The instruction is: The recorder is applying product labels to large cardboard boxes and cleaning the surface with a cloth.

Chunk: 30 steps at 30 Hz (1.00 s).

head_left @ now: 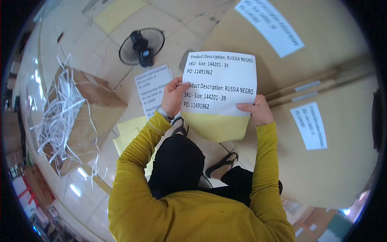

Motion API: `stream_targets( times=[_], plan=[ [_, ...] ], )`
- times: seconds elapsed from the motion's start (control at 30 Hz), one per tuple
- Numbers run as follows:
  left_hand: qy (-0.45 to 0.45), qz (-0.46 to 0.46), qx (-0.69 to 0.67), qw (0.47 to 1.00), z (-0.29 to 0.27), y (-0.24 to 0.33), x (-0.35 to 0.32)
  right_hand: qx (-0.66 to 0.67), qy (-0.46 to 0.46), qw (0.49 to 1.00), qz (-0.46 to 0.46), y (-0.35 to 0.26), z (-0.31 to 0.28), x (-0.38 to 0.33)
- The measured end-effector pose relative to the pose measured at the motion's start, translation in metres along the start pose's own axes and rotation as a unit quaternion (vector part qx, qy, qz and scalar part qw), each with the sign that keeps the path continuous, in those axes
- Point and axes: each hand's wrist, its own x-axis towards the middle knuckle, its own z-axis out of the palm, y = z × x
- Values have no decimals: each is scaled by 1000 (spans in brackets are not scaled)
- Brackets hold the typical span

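Between my two hands I hold up a printed label sheet (pixel 219 82), white with black lettering on top and bare yellow backing along its lower part. My left hand (pixel 172 97) pinches its left edge, with a bracelet at the wrist. My right hand (pixel 261 109) grips the right edge, thumb lying on the front. Beyond my left hand, another white printed sheet (pixel 151 86) lies on the floor. Yellow backing paper (pixel 127 137) is spread on the floor near my left forearm. To the right stands a large cardboard box (pixel 290 169) bearing a white label (pixel 309 126).
A second large box (pixel 322 28) with a white label (pixel 270 26) stands at the far right. On the left, an open carton (pixel 102 109) overflows with white strapping strips (pixel 64 109). A black fan (pixel 142 46) rests on the tiled floor ahead, with a yellow sheet (pixel 119 14) beyond.
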Motion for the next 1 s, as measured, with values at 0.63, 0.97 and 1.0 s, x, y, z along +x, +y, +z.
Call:
stream_targets(
  times=[0.63, 0.97, 1.0],
  plan=[
    [-158, -115, 113, 974, 93, 139, -197, -233, 99, 898, -360, -73, 39, -235],
    [5, -140, 222, 965, 106, 153, -257, -97, 49, 883, -457, -26, 35, -203],
    [16, -114, 256, 960, 112, 156, -256, -94, 38, 889, -446, -28, 32, -201]
  ],
)
